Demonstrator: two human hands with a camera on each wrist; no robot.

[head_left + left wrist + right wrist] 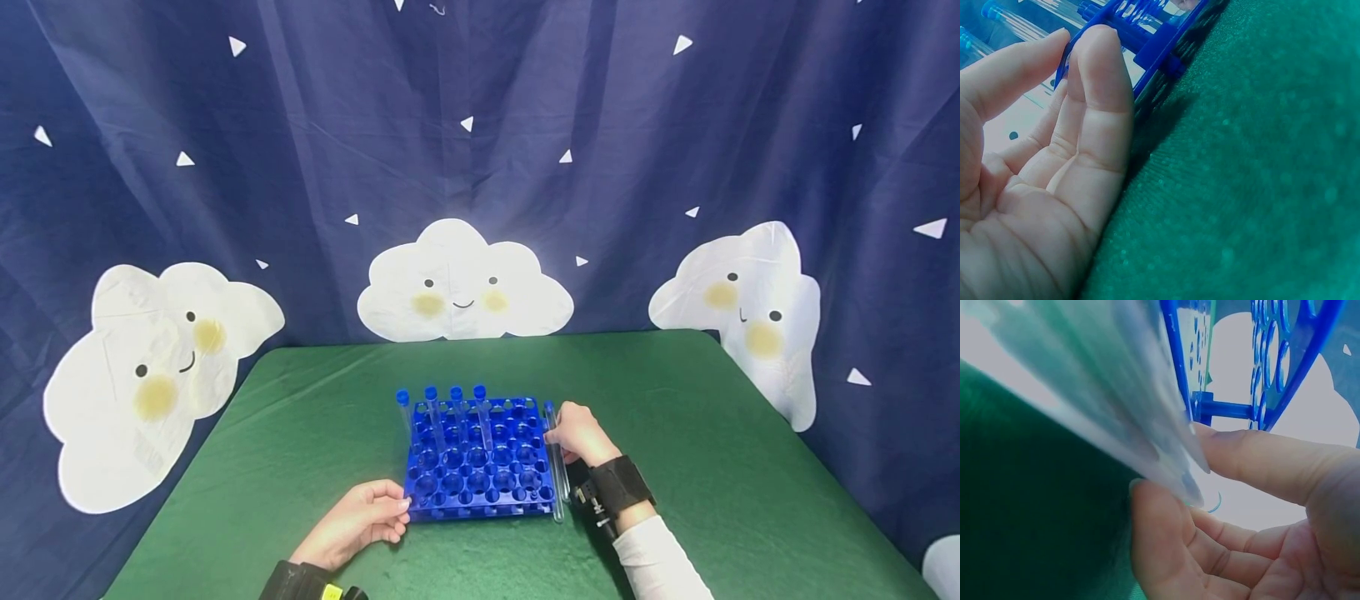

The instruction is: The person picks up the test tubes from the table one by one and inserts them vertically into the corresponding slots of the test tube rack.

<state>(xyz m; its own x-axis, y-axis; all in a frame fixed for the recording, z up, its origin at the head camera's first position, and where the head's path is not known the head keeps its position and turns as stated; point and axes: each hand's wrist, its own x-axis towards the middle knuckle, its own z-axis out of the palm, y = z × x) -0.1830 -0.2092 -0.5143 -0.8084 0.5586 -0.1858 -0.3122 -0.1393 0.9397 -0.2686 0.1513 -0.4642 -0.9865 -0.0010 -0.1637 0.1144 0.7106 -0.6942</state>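
Observation:
A blue test tube rack (477,503) stands on the table. Several clear test tubes with blue caps (456,392) are upright in its back rows, some leaning slightly. My left hand (358,521) pinches the rack's near left corner between thumb and fingers; the left wrist view shows the rack's edge (1159,51) there. Along the rack's right side lie two clear test tubes (557,492), one showing a blue cap. My right hand (581,435) is over them, its thumb and fingers pinching about the tubes (1147,434), blurred in the right wrist view. How many it grips is hard to tell.
A green cloth covers the table (300,417). Behind it hangs a dark blue curtain (480,125) with white clouds and small triangles. The right-hand tubes lie close beside the rack.

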